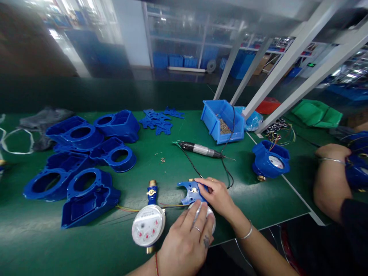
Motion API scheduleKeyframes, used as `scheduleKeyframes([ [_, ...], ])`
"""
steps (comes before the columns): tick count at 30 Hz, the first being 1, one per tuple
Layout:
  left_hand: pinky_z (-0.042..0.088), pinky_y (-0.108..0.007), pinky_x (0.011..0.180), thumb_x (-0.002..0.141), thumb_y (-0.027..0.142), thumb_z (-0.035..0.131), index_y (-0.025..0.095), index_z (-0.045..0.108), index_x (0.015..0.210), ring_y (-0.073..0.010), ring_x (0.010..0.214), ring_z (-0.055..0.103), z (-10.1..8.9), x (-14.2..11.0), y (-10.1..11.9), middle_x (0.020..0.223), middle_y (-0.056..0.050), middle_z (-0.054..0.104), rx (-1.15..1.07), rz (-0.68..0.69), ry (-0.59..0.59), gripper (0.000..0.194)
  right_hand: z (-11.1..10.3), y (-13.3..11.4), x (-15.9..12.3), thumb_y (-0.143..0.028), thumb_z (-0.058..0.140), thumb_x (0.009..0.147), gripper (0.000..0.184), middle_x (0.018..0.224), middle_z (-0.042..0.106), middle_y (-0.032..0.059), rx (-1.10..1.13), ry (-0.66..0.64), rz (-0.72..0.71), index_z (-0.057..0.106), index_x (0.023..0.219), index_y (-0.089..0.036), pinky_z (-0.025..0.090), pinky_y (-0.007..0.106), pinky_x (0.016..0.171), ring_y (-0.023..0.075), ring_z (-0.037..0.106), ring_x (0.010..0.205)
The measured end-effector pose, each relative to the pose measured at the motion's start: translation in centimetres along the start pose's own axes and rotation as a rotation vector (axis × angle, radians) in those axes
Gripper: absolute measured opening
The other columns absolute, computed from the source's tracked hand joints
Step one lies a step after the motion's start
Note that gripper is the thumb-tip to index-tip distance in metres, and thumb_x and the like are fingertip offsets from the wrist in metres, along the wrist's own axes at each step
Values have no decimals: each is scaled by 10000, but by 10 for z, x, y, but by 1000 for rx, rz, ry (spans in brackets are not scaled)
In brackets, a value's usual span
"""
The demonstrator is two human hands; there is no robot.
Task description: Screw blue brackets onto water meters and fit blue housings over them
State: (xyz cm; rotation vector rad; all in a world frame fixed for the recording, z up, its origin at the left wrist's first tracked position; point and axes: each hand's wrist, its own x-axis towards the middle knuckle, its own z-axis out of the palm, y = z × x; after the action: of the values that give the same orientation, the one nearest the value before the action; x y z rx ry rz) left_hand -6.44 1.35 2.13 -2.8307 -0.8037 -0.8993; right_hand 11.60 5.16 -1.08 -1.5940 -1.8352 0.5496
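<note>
Head view, from the left: blue housings [79,143] lie clustered, and thin coloured wires [126,209] stretch from beside them toward an uncovered meter [147,226]; a snag there could strain their ends. Loose screws [163,160] lie beyond it, and a careless sleeve might scatter them. The left hand [188,241] lays its fingers nearly together over a second meter [212,212]; whether it grips cannot be told. Just beyond that meter is a notched blue plate [189,197], which could slip askew if the hands press unevenly. The electric screwdriver [201,149] lies farther back, its cord liable to catch a forearm. At the plate's right end, the right hand [215,193] bends its fingers onto it; hidden fingertips leave any pinch uncertain.
</note>
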Motion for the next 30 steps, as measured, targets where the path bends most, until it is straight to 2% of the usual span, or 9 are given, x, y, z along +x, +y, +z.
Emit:
scheduleKeyframes([
  [6, 464, -323, 905, 934, 281, 434, 149, 600, 1145, -240, 1133, 565, 0, 0, 2, 1184, -66, 647, 1, -8, -18, 299, -5, -5, 2, -197, 508, 884, 263, 739, 621, 21, -32, -33, -24, 688, 1070, -243, 388, 235, 591, 134, 530, 631],
  [11, 456, -320, 917, 905, 328, 492, 158, 592, 1151, -236, 1143, 558, 1, 1, 2, 1204, -61, 638, 9, -20, -46, 315, -3, -3, 1, -198, 498, 898, 271, 758, 630, 22, -57, -33, -39, 674, 1098, -245, 423, 240, 624, 138, 542, 654],
  [16, 461, -370, 926, 872, 412, 533, 153, 551, 1215, -272, 1178, 530, -13, 6, 0, 1259, -101, 597, -10, 27, -136, 430, -5, -3, -1, -261, 476, 922, 270, 885, 636, 33, -123, -38, -28, 648, 1130, -257, 474, 266, 735, 155, 584, 787],
  [18, 441, -387, 958, 888, 391, 515, 166, 543, 1232, -271, 1216, 496, -23, 6, -3, 1281, -92, 582, -25, 66, -85, 412, -11, -4, -4, -323, 460, 934, 345, 1022, 611, 45, -171, -24, -7, 548, 1262, -260, 484, 301, 793, 169, 589, 861],
  [20, 417, -380, 989, 896, 308, 518, 171, 562, 1206, -251, 1235, 475, -35, 1, -11, 1262, -74, 597, -26, 76, 30, 342, -20, -5, -5, -382, 416, 950, 464, 1145, 554, 71, -227, 14, 21, 378, 1393, -247, 495, 337, 807, 178, 592, 880],
  [22, 415, -372, 990, 877, 221, 541, 157, 586, 1154, -240, 1221, 480, -45, -10, -22, 1210, -79, 626, -23, 41, 133, 287, -30, -7, -2, -419, 358, 962, 516, 1199, 510, 99, -280, 51, 33, 279, 1433, -223, 509, 352, 783, 182, 596, 869],
  [24, 439, -371, 957, 850, 156, 555, 140, 595, 1102, -238, 1179, 504, -52, -24, -37, 1160, -104, 639, -29, -37, 223, 256, -37, -12, 12, -441, 351, 956, 522, 1221, 494, 114, -334, 54, 14, 298, 1418, -204, 510, 367, 798, 202, 590, 913],
  [26, 472, -365, 911, 833, 122, 547, 131, 592, 1080, -231, 1124, 530, -54, -39, -50, 1129, -123, 634, -51, -133, 291, 251, -39, -20, 39, -438, 403, 937, 519, 1242, 484, 121, -392, 18, -32, 350, 1389, -189, 485, 392, 869, 234, 561, 1003],
  [30, 515, -375, 865, 827, 170, 536, 141, 590, 1064, -236, 1081, 549, -49, -53, -63, 1111, -134, 626, -86, -229, 297, 245, -17, -35, 131, -378, 522, 910, 483, 1232, 491, 128, -488, -91, -109, 429, 1330, -159, 420, 416, 968, 256, 497, 1111],
])
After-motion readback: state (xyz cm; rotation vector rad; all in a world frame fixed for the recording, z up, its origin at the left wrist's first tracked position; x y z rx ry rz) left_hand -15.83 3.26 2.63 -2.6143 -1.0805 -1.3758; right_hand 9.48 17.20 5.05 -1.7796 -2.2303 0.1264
